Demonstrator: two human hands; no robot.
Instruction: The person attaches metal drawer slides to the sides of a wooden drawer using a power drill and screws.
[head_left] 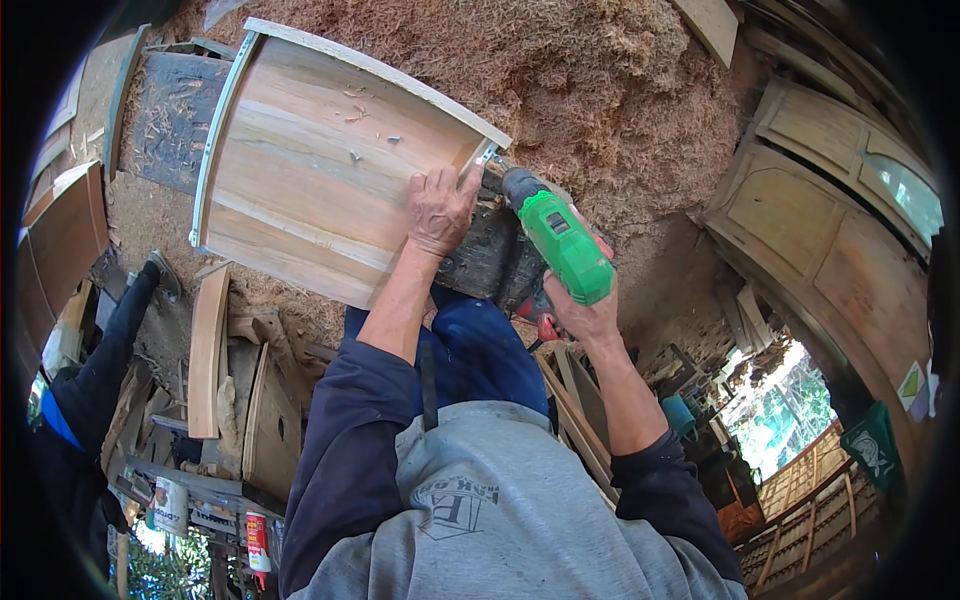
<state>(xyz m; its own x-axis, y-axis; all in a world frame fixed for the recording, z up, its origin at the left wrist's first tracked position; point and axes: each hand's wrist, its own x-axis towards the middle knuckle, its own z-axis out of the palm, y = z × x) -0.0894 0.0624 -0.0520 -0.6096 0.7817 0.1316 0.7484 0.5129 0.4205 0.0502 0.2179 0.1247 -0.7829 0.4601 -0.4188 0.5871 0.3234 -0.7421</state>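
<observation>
A wooden drawer (300,170) lies upside or bottom showing across a dark bench (180,120), with a metal drawer slide (220,130) along its left edge. My left hand (440,210) rests on the panel near its right edge. Its fingers lie on the wood, the thumb pointing at a second metal slide (487,153) at the upper right corner. My right hand (585,310) grips a green cordless drill (565,245) by its handle. The drill's tip meets that corner, by the slide. Two small grey pieces, perhaps screws (393,139), sit on the panel among wood curls.
Wood shavings (620,90) cover the ground beyond the bench. Large wooden panels (810,220) lean at right. On the left are curved boards (208,350), a red-and-white bottle (258,545), a white container (170,505) and another person's dark-sleeved arm (110,350).
</observation>
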